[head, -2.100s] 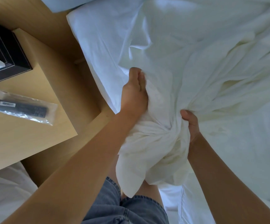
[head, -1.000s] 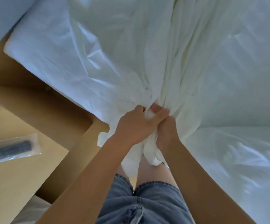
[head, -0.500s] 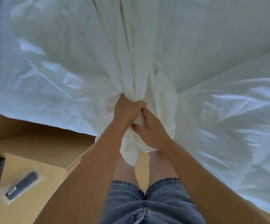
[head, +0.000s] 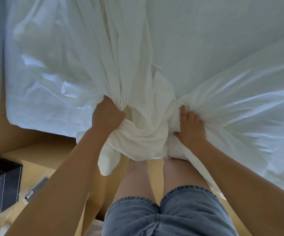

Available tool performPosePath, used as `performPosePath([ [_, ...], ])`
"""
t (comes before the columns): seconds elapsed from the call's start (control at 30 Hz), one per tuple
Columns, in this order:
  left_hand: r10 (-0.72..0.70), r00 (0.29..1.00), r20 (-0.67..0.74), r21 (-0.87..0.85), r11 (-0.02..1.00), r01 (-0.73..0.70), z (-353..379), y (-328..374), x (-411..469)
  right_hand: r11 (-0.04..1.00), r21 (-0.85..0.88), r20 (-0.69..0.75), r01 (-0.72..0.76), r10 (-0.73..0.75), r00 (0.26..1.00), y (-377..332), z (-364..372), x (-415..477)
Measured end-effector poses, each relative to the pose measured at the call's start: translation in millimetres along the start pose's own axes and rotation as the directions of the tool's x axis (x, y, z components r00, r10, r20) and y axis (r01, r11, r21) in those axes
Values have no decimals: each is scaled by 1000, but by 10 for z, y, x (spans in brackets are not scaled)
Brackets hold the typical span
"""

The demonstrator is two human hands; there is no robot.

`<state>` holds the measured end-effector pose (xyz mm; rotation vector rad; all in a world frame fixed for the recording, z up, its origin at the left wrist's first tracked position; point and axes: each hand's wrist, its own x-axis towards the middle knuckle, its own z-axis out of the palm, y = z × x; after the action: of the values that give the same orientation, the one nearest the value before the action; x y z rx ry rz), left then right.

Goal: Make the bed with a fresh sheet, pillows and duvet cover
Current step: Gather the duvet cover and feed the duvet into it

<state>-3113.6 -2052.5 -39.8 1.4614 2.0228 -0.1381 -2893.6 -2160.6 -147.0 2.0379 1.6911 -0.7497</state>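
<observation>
My left hand [head: 108,116] is clenched around a thick bunch of the white sheet [head: 144,133], and my right hand [head: 191,127] grasps another bunch just beside it, with the thumb under the folds. The sheet lies over the bed [head: 49,103] and gathers at the near edge, in front of my knees.

I think several things can go wrong here. A loose end of the sheet hangs down between my hands and my legs (it is close to the floor, I believe), so I could step on it or make it dirty. If one hand pulls harder than the other, the sheet will probably lie crooked, and the deep folds which run from my hands will stay in it. A strong pull may also move the white layer under it.

The bed takes almost the whole view, white and wrinkled. On my left, well apart from the sheet, stands a light wooden bench [head: 35,155] with a dark tissue box [head: 8,183] and a flat dark thing, too blurred to name. I wear denim shorts [head: 180,215].
</observation>
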Motion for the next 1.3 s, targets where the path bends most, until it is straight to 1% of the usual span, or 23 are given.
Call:
performPosePath([
  [0.07,34,999,11,81,996,-35,-76,-13,-4,972,235,13,-12,9,1000,42,-87,5],
  [0.13,89,996,5,169,982,-89,-164,-46,-11,906,423,21,-25,18,1000,21,-310,10],
  [0.17,125,992,-3,222,968,-121,-232,-75,-10,866,500,-30,1,17,999,-21,-469,-2],
  [0.23,175,984,-33,322,934,-156,-439,-167,-6,792,595,-204,134,-12,979,-198,-880,-78],
  [0.3,185,980,-79,368,919,-144,-751,-296,-1,728,616,-393,301,-47,918,-513,-1378,-190],
  [0.33,179,978,-110,356,925,-129,-940,-371,-8,692,610,-479,386,-66,875,-731,-1654,-261],
  [0.37,164,976,-143,325,939,-110,-1148,-454,-24,653,591,-539,474,-117,834,-995,-1920,-337],
  [0.4,151,972,-177,289,953,-96,-1369,-549,-47,611,556,-573,563,-209,792,-1301,-2134,-419],
  [0.47,128,964,-234,216,973,-77,-1824,-800,-100,522,492,-559,697,-425,712,-1994,-2354,-607],
  [0.53,70,953,-295,117,992,-37,-2273,-1197,-153,454,480,-490,751,-571,658,-2638,-2337,-777],
  [0.57,22,948,-318,60,998,-4,-2476,-1441,-171,453,478,-452,753,-608,653,-2887,-2274,-803],
  [0.6,-31,943,-331,-1,999,32,-2641,-1703,-182,479,469,-399,742,-635,662,-3078,-2188,-769],
  [0.67,-116,945,-305,-113,990,85,-2763,-2181,-188,626,389,-188,676,-665,723,-3293,-1973,-575],
  [0.73,-113,978,-173,-166,983,84,-2544,-2449,-148,764,310,35,566,-604,796,-3394,-1710,-396],
  [0.77,-95,991,-96,-208,975,73,-2334,-2490,-107,798,293,95,526,-572,815,-3423,-1590,-337],
  [0.83,-38,999,39,-343,938,49,-1828,-2406,-25,829,309,123,466,-521,845,-3436,-1362,-286],
  [0.87,-2,996,85,-429,902,39,-1584,-2310,2,830,346,102,438,-497,862,-3413,-1269,-291],
  [0.93,30,993,112,-547,836,37,-1196,-2107,33,817,454,55,355,-423,904,-3312,-1128,-323],
  [1.0,4,996,88,-580,813,48,-977,-1993,28,794,548,18,265,-327,945,-3197,-998,-353],
  [1.1,-55,996,66,-612,786,85,-843,-1999,11,776,573,-20,265,-310,951,-3133,-851,-368],
  [1.2,-61,990,128,-678,723,132,-817,-2025,26,732,649,-1,210,-275,961,-3130,-783,-334],
  [1.27,-59,980,191,-751,635,185,-834,-2019,17,693,705,73,148,-279,958,-3144,-788,-316],
  [1.3,-49,968,244,-775,590,226,-853,-2019,8,645,757,124,101,-294,948,-3153,-809,-309],
])
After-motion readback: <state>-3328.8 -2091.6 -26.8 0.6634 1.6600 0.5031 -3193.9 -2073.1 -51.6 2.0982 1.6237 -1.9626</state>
